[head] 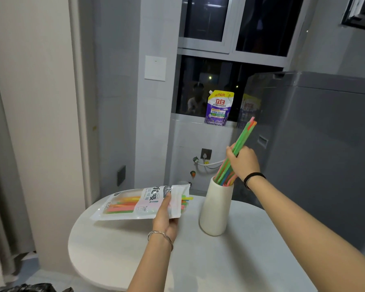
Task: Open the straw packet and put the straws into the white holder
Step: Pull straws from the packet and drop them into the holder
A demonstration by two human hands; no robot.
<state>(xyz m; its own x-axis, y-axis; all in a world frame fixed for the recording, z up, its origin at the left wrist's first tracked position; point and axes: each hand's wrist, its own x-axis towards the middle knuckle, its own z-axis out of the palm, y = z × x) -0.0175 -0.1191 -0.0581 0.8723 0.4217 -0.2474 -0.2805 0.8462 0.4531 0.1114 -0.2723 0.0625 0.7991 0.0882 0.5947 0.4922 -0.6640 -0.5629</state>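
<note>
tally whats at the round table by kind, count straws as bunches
printed plastic straw packet: 1
tall white holder: 1
bunches of coloured plastic straws: 2
hands: 2, left hand, right hand
total: 6

Green, pink, orange, perhaps blue straws (243, 133); white holder (215, 207); purple pouch (218, 108).

The straws (244, 134) vanish at their lower ends inside the white holder (215, 209); left hand (165, 218) fingers hidden beneath the packet (139, 204); table (219, 262) near edge cut off below.
</note>
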